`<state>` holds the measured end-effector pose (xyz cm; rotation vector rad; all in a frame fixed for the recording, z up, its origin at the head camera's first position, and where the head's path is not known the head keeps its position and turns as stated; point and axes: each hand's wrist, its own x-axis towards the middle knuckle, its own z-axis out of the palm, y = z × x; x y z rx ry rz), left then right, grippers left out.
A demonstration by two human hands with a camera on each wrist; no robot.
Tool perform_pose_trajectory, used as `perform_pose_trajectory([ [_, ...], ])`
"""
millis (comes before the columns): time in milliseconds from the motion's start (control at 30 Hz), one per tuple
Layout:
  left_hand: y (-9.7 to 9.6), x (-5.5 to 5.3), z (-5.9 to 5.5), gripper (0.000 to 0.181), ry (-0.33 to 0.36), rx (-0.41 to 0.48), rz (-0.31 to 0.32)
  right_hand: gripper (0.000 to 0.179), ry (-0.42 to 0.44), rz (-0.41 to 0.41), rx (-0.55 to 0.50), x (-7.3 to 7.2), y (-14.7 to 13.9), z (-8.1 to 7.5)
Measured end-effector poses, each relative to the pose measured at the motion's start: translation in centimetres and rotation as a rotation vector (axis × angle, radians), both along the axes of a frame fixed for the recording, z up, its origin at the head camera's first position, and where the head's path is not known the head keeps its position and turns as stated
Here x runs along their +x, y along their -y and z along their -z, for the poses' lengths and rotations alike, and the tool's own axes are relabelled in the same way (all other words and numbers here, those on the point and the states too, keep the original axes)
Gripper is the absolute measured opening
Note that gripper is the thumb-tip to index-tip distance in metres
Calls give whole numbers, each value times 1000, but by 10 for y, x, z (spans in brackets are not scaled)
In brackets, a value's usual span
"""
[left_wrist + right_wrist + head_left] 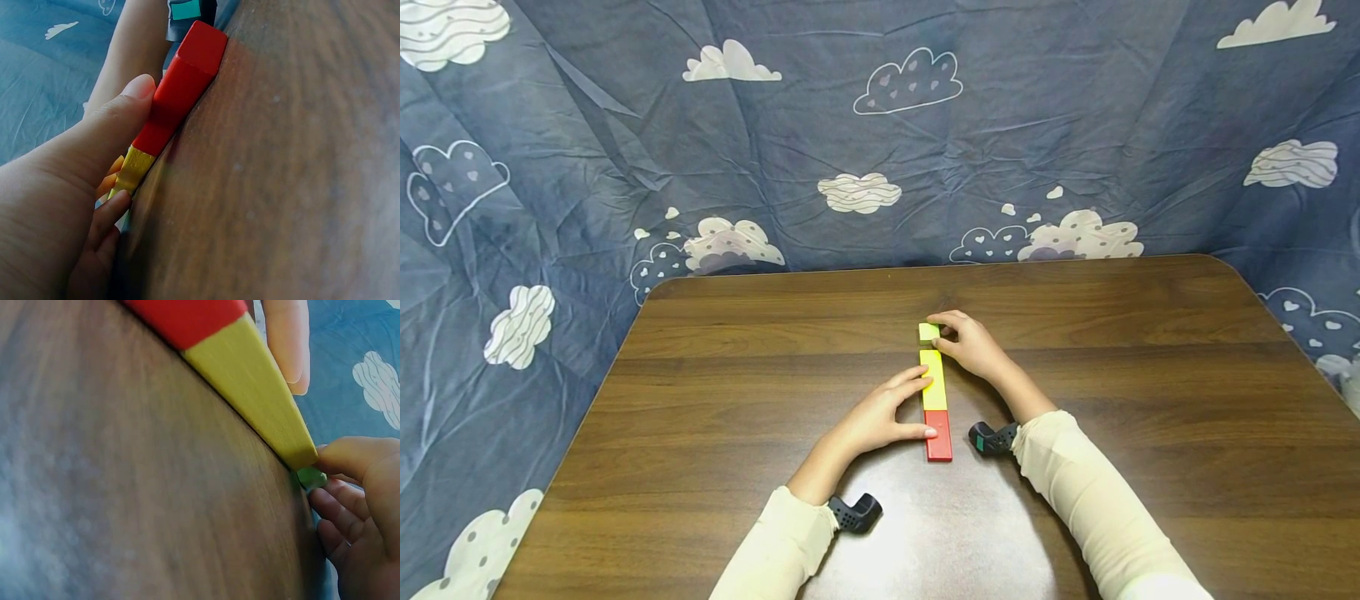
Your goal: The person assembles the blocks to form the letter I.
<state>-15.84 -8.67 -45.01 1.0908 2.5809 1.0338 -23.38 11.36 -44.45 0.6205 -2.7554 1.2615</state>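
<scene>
A red block [938,436] and a longer yellow block [933,380] lie end to end in a line on the table. Beyond the yellow one is a small light-green block [928,332], set a narrow gap away in the head view. My right hand [973,346] pinches the green block between thumb and fingers; in the right wrist view that block [312,478] is partly hidden behind the yellow block's end. Along the left side of the row, my left hand [880,415] rests its thumb [139,94] against the red block and its extended fingers on the yellow block.
The brown wooden table [737,400] extends to both sides of the row. Behind it hangs a blue cloth [805,125] printed with clouds. A black wrist camera [857,512] sits at the left wrist, and another camera [991,438] at the right wrist beside the row.
</scene>
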Motion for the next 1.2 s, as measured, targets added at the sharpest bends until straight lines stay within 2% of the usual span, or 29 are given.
perform_pose_trajectory([
  [600,1,-2,-1,71,-5,6,8,33,-7,-10,-16,-3,1,1],
  [800,0,-2,1,69,-1,16,12,35,27,9,-48,-1,-2,0],
  [967,0,-3,2,68,27,40,1,35,43,30,-112,2,-6,-5],
  [1200,2,-5,-4,68,26,74,-29,40,-20,31,-150,11,-11,-22],
])
